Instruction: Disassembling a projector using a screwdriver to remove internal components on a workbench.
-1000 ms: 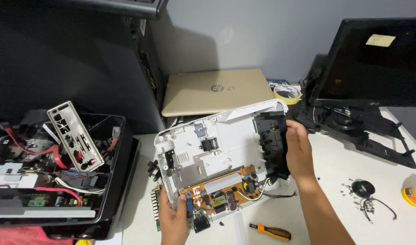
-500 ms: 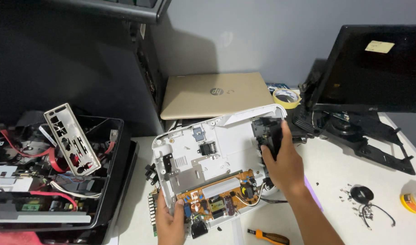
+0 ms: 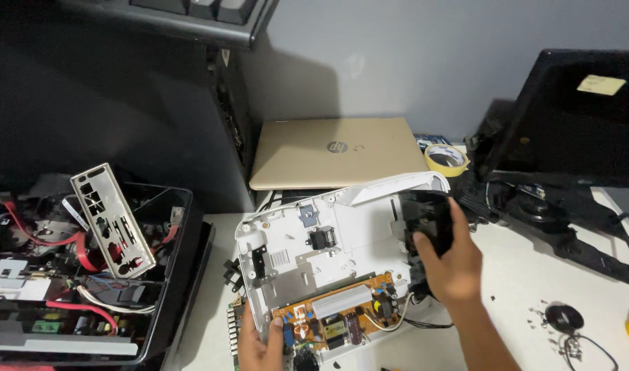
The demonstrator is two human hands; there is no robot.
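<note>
A white plastic device housing (image 3: pixel 342 240) lies tilted on the white table, its inside facing up. An orange circuit board (image 3: pixel 338 319) with several components sits along its near edge. My left hand (image 3: pixel 259 343) grips the housing's lower left corner beside the board. My right hand (image 3: pixel 448 257) is closed on the black block (image 3: pixel 428 216) fixed at the housing's right end, with fingers wrapped over it. Black wires (image 3: pixel 424 321) trail from the board under my right wrist.
A closed gold laptop (image 3: pixel 338 151) lies behind the housing, a roll of yellow tape (image 3: pixel 446 158) beside it. A black monitor on its stand (image 3: pixel 575 144) fills the right. An open black bin of computer parts with a metal port plate (image 3: pixel 112 220) is at left. Small screws and a black round part (image 3: pixel 563 317) lie at right.
My right hand slid from the black block's right side onto its front and closed over it. The housing shifted slightly. My left hand stayed on the lower left corner.
</note>
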